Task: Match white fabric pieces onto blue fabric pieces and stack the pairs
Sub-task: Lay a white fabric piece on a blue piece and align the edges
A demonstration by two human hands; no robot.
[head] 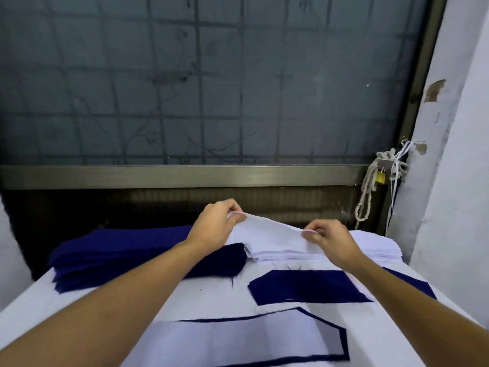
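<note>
Head view: at frame centre the left hand (211,226) and right hand (326,238) each pinch an end of the top white piece (267,231), lifted off the white stack (291,254). Its long axis runs left-right. The bare blue piece (307,287) lies just below, nearer the right hand.

I log left hand (211,226) and right hand (329,241) bare; forearms (119,300) uncovered to frame edge; fingernails probably short, blurred.

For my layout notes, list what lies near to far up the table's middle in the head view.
White-on-blue pair, bare blue piece, white stack, its top piece lifted, window frame.
</note>
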